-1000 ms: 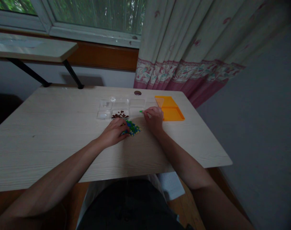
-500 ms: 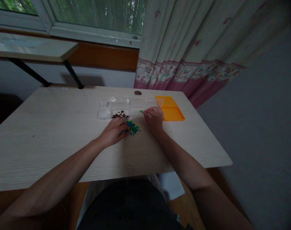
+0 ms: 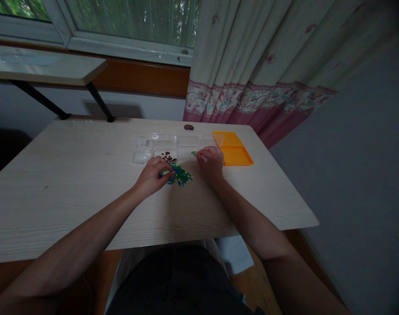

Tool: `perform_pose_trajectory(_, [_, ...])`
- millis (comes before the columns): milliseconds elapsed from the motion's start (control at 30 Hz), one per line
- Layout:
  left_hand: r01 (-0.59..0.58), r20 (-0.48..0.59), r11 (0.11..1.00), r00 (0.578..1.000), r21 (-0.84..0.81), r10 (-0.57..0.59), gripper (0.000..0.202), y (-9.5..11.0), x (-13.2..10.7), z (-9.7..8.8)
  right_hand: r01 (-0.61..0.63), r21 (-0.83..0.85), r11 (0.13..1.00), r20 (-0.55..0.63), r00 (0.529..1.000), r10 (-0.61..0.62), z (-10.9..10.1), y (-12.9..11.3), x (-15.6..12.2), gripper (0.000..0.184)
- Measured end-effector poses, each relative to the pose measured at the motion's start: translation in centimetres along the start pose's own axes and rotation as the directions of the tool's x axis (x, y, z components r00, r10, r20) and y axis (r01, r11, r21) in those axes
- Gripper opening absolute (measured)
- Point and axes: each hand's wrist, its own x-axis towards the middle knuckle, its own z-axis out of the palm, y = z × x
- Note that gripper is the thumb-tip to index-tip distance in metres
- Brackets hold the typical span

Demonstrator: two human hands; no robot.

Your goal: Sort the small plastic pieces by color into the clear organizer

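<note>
A small heap of green and blue beads (image 3: 180, 176) lies on the pale wooden table (image 3: 71, 183). My left hand (image 3: 152, 175) rests at the heap's left edge with its fingers curled and pinched; what they hold is too small to make out. My right hand (image 3: 211, 162) sits just right of the heap, closed on a thin green-tipped stick (image 3: 195, 153) that points left. Behind the heap stands a clear compartment box (image 3: 166, 148), and one of its cells holds dark brown beads (image 3: 168, 157).
An orange tray (image 3: 234, 149) lies right of the clear box, close to my right hand. A small dark round thing (image 3: 188, 127) sits near the table's far edge. A curtain (image 3: 252, 65) hangs behind, and a second tabletop (image 3: 38, 65) stands at the far left under the window.
My left hand has drawn back a little to the left and up, which uncovers more of the bead heap. My right hand has stayed in place with the stick.
</note>
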Motion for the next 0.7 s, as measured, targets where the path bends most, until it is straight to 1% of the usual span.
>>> perform_pose_trajectory(100, [0.089,-0.07,0.993,0.993,-0.071,-0.094,0.014,-0.6,0.1,0.2,0.05,0.015,0.999,0.023,0.998,-0.05,-0.3,-0.6,-0.2,0.022])
perform_pose_trajectory(200, [0.165,-0.12,0.976,0.976,-0.145,-0.183,0.015,-0.9,0.3,0.4,0.176,0.037,0.984,0.036,0.983,-0.177,-0.4,-1.6,-0.8,0.02])
perform_pose_trajectory(267, [0.189,-0.153,0.964,0.964,-0.189,-0.219,0.016,-1.0,0.3,0.4,0.282,0.045,0.958,0.02,0.959,-0.283,-0.5,-2.5,-1.4,0.019])
perform_pose_trajectory(333, [0.198,-0.177,0.954,0.955,-0.226,-0.24,0.017,-1.0,0.4,0.5,0.38,0.051,0.924,0.009,0.925,-0.381,-0.5,-3.4,-1.8,0.02])
perform_pose_trajectory(400, [0.203,-0.185,0.945,0.949,-0.255,-0.254,0.018,-0.9,0.4,0.5,0.445,0.055,0.894,0.023,0.894,-0.447,-0.7,-4.2,-2.2,0.024])
perform_pose_trajectory(467, [0.209,-0.181,0.939,0.948,-0.274,-0.263,0.018,-0.7,0.5,0.5,0.476,0.06,0.878,0.058,0.876,-0.479,-0.8,-4.8,-2.3,0.026])
perform_pose_trajectory(533, [0.213,-0.167,0.936,0.949,-0.28,-0.266,0.018,-0.5,0.5,0.6,0.479,0.064,0.876,0.096,0.87,-0.483,-0.9,-5.2,-2.4,0.026])
perform_pose_trajectory(600, [0.21,-0.154,0.935,0.953,-0.286,-0.261,0.018,-0.4,0.5,0.7,0.465,0.065,0.883,0.115,0.876,-0.469,-0.9,-5.3,-2.4,0.024])
perform_pose_trajectory(700, [0.189,-0.129,0.931,0.962,-0.312,-0.239,0.02,-0.2,0.5,0.9,0.453,0.066,0.889,0.095,0.884,-0.457,-0.8,-5.2,-2.4,0.022])
